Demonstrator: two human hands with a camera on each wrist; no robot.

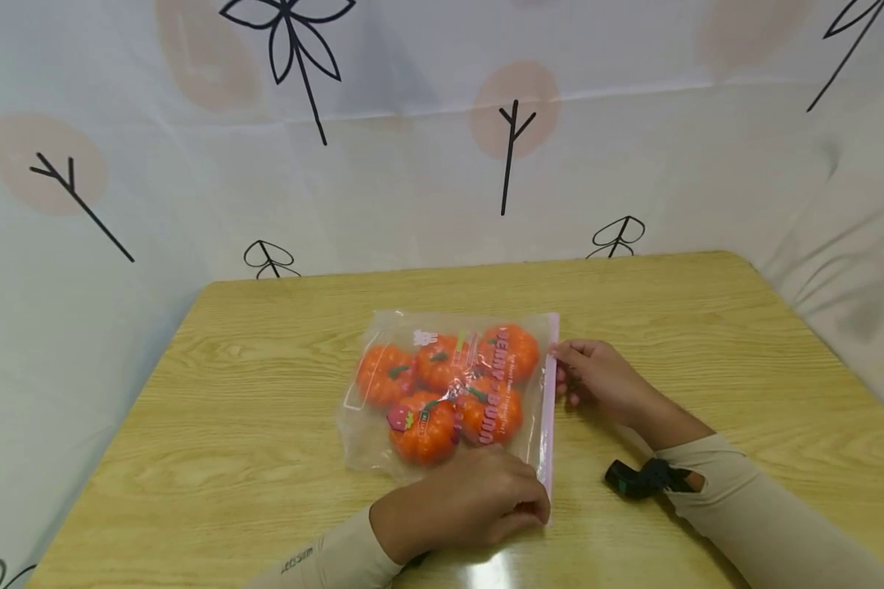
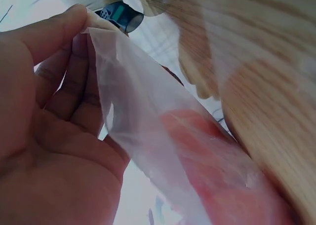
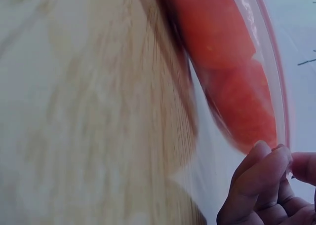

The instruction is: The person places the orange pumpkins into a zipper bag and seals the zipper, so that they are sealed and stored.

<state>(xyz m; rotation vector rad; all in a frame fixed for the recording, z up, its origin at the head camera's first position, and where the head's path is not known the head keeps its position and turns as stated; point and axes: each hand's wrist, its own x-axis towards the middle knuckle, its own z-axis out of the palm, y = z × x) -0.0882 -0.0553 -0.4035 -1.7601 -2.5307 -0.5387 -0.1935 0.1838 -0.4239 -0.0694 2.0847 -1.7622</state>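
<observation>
A clear zip bag (image 1: 548, 425) with a pink zip strip along its right edge lies on the table. Inside are several orange toy pumpkins (image 1: 423, 429) with green stems. My left hand (image 1: 471, 499) pinches the near end of the strip; the left wrist view shows thumb and fingertips on the bag's corner (image 2: 106, 40). Toward the strip's far end, my right hand (image 1: 600, 380) pinches the pink edge between thumb and fingers, seen also in the right wrist view beside the orange pumpkins (image 3: 242, 101). The left fingertips are partly hidden in the head view.
The wooden table (image 1: 250, 393) has a light grain. A white cloth (image 1: 412, 188) with plant drawings hangs behind it. A black wrist device (image 1: 644, 478) is strapped at the right sleeve (image 1: 751, 507).
</observation>
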